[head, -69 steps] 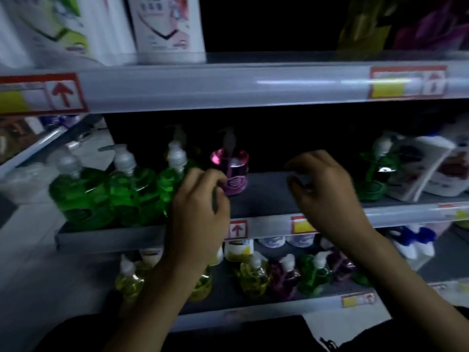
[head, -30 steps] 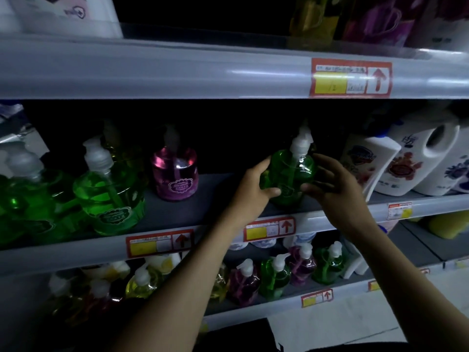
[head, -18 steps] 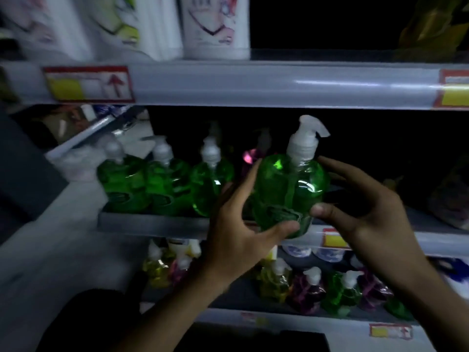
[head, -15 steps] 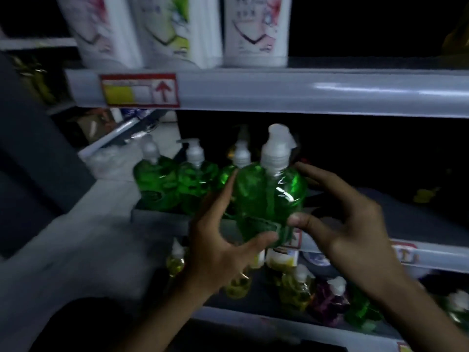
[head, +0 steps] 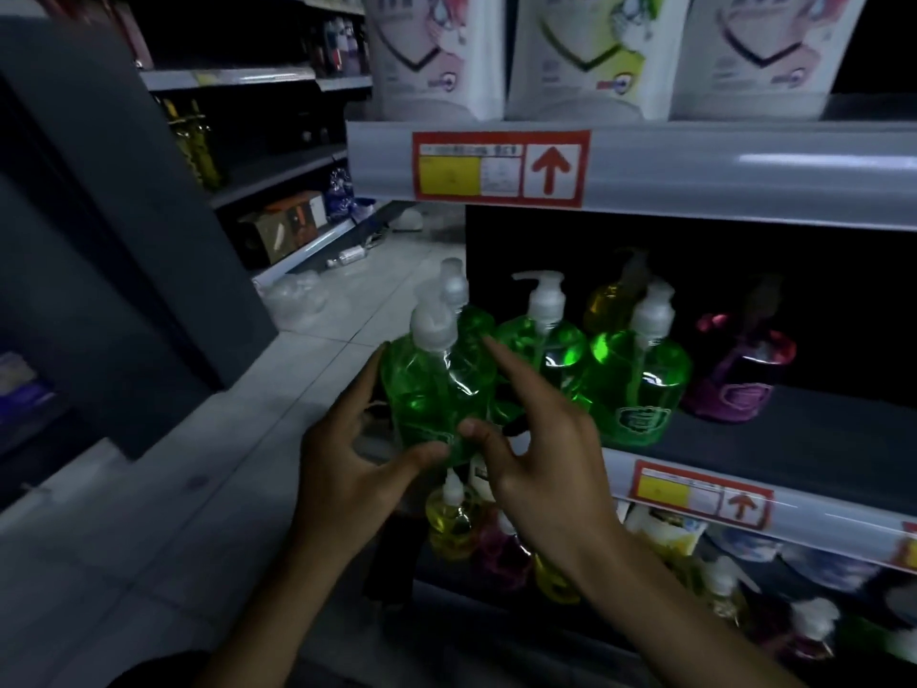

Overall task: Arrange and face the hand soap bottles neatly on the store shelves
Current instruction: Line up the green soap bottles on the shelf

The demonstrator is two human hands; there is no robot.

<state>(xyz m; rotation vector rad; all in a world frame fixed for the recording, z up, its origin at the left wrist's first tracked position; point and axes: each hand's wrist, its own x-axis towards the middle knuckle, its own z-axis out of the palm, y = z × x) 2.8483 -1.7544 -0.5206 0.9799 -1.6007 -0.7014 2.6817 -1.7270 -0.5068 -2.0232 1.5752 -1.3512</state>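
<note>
Now you are holding the green soap bottle [head: 436,389] at the left end of the middle shelf [head: 818,439], just in front of the other green bottles [head: 640,384]. Your left hand [head: 347,469] is cupping its left side, thumb curled across the lower front; your right hand [head: 551,469] is pinching it between thumb and outstretched forefinger. Whether its base is touching the shelf cannot be told.

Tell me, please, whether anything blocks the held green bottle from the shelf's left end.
Nothing visible does: the left hand and right hand hold the green bottle at the shelf's front-left corner. A second green bottle stands just behind it.
</note>
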